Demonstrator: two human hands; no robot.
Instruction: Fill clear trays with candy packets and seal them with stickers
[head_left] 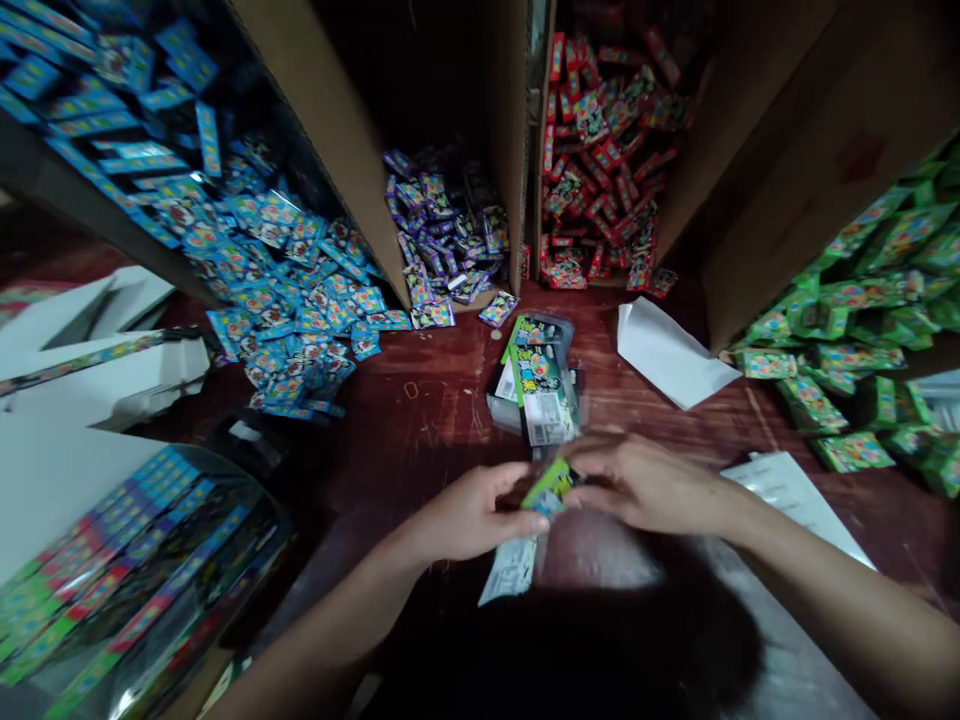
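worktop (420, 400) is showing dark reddish-brown wood, scuffed and scratched, under dim light. near its middle, the fingers of the left hand (469, 515) and the right hand (637, 480) are grasping a small green-and-black packet (551, 487) between them, the left thumb pressing on it. a whitish printed piece (512, 570) is showing just below, toward seven o'clock. overlapping printed packages (541, 385) are lying just beyond the hands at twelve o'clock. farther out from the hands, cardboard boxes (322, 110) are standing: blue packets (292, 300) are spilling out at ten o'clock, purple packets (450, 230) are heaping at eleven, red packets (600, 180) between twelve and one, green packets (847, 330) at two. white paper (671, 355) is lying between one and two, a pale sheet (802, 500) at three.
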